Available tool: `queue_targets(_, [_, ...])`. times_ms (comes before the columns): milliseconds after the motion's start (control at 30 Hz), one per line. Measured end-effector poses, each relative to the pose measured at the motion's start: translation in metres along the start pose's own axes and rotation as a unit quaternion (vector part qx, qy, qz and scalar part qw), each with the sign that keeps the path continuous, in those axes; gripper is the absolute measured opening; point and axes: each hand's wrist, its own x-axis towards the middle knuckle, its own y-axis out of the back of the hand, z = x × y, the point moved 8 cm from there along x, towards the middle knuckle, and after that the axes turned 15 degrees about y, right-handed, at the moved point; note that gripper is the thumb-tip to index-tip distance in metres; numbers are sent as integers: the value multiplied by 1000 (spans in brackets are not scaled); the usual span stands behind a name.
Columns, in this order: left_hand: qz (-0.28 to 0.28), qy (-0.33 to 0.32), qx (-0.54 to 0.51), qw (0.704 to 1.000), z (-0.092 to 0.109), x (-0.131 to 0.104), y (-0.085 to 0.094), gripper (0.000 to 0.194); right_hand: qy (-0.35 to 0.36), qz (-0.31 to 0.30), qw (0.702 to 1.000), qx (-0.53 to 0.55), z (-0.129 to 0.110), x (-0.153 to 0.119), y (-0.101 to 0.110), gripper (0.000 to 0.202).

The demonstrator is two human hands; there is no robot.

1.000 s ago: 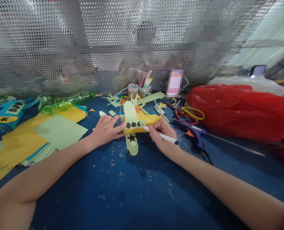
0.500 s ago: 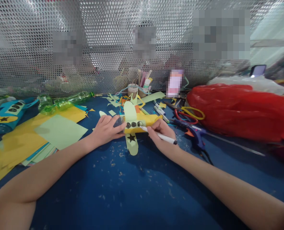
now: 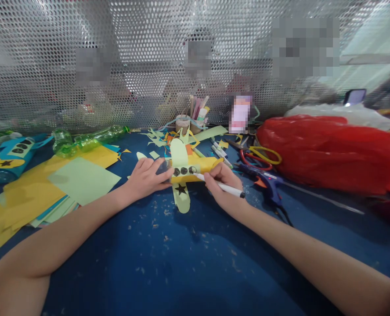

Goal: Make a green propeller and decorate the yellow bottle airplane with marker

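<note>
A toy airplane (image 3: 180, 179), made from a bottle wrapped in yellow paper with pale green wings, lies on the blue table in front of me. Its lower wing bears a black star, and a pale green strip along its side carries several dark round windows, the rightmost only partly filled. My left hand (image 3: 149, 177) grips the clear tail-side end of the bottle, fingers wrapped over it. In my right hand (image 3: 226, 186) is a white marker (image 3: 227, 188) with a black end, its tip at the rightmost window.
Yellow paper sheets (image 3: 30, 184) and green bottles (image 3: 101, 135) lie left, beside a blue toy airplane (image 3: 19, 151). Paper scraps, markers (image 3: 220, 153), scissors (image 3: 264, 154) and a glue gun (image 3: 269, 186) lie beyond and right. A red plastic bag (image 3: 330, 151) bulges at right, before a perforated metal panel (image 3: 142, 57).
The marker and my right hand have shifted very slightly to the right. My left hand and the toy airplane stay in place.
</note>
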Motion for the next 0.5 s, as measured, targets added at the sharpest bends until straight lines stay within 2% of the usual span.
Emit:
queue_targets(100, [-8,2,-4,1000,-1,-1,-2,34,0,11,1000,4,0,0,2,25])
queue_targets(300, [-8,-2,9,1000,0,-1,-3,36,3,-17,1000,-13,-2,1,-2,25])
queue_targets(500, [22,-9,8,1000,1,0,3,35,1,-21,1000,-17,-3,1,-2,26])
